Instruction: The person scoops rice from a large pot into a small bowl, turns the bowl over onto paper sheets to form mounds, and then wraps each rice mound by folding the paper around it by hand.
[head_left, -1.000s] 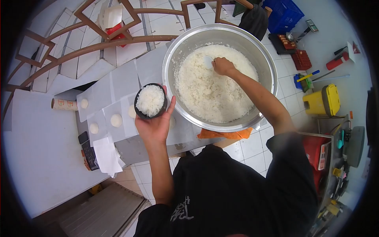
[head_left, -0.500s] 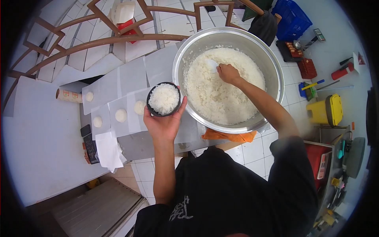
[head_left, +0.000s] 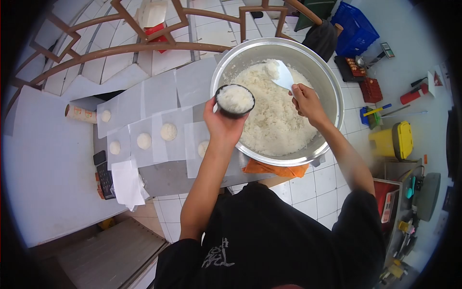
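Note:
My left hand [head_left: 220, 124] holds a small black bowl [head_left: 234, 100] heaped with white rice, over the left edge of a large steel pot [head_left: 332, 91]. The pot is nearly full of cooked rice [head_left: 274, 120]. My right hand [head_left: 306, 102] grips a white rice paddle [head_left: 283, 76] lifted above the rice, with a lump of rice on its blade. The paddle is to the right of the bowl and apart from it.
White paper sheets [head_left: 159, 96] cover the table left of the pot, several bearing round rice mounds [head_left: 168, 131]. An orange cloth [head_left: 274, 168] lies under the pot. A calculator [head_left: 105, 179] and a paper roll [head_left: 79, 113] lie at the left. Railing behind, yellow bin [head_left: 392, 139] at right.
My left hand has carried the bowl right and up, from beside the pot to over its rim. My right hand has lifted the paddle out of the rice with a lump on it.

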`<state>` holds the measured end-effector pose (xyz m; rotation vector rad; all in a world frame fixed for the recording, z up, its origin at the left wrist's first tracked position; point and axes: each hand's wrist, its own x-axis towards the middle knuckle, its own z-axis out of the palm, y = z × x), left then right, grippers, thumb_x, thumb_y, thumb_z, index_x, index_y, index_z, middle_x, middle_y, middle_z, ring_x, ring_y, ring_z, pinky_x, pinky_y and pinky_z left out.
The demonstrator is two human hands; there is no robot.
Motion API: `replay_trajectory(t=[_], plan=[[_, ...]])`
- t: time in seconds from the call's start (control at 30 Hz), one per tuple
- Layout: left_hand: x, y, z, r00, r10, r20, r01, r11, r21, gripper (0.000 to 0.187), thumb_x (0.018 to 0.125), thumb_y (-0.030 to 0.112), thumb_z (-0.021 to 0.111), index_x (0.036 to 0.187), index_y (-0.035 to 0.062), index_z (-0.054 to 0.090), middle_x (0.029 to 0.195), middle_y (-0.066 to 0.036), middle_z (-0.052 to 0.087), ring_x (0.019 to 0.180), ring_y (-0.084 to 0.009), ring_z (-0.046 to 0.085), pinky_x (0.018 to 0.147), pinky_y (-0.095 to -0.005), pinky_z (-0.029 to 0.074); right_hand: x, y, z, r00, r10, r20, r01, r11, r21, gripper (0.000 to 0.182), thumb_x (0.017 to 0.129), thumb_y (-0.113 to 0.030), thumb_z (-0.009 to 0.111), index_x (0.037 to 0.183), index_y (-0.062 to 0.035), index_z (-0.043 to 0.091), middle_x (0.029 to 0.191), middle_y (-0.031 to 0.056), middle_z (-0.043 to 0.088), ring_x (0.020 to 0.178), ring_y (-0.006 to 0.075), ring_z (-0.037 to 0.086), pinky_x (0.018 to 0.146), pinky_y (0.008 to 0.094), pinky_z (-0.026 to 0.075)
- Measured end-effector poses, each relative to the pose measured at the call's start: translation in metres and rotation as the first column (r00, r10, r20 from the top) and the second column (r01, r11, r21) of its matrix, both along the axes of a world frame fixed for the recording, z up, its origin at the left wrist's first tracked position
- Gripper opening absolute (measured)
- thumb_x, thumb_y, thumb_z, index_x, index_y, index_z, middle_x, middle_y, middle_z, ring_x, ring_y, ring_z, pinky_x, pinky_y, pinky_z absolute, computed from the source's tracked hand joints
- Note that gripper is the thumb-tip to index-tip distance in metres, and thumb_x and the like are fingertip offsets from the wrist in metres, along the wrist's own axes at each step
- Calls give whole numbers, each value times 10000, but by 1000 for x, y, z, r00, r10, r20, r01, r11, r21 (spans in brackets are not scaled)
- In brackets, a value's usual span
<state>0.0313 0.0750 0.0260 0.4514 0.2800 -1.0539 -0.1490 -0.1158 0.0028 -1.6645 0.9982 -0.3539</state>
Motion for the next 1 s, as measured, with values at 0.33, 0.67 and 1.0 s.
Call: replay_trajectory(t=[0.33, 0.67, 1.0], plan=[[-33, -93, -31, 957, -210, 202, 181, 971, 153, 506, 964, 449, 380, 1258, 77, 557, 1249, -107, 612, 1184, -275, 566, 1036, -469, 408, -23, 99, 22, 921, 75, -382, -353, 575, -738, 496, 913, -59, 534, 1377, 71, 421, 858, 188, 607, 614, 349, 645, 540, 445, 526], [-25, -84, -39, 869, -412, 273, 324, 892, 314, 475, 996, 480, 403, 1230, 104, 575, 1213, -104, 626, 1103, -272, 613, 942, -464, 492, -40, 98, 40, 907, 264, -328, -421, 581, -696, 449, 930, -81, 543, 1349, 63, 475, 840, 188, 628, 582, 329, 643, 542, 422, 526], [-19, -79, -20, 772, -619, 142, 547, 762, 345, 474, 1016, 446, 388, 1315, 107, 530, 1319, -150, 565, 1244, -336, 529, 978, -627, 454, -48, 99, 31, 842, 139, -521, -523, 442, -729, 513, 887, -41, 531, 1375, 87, 433, 806, 168, 603, 565, 306, 643, 516, 408, 527]])
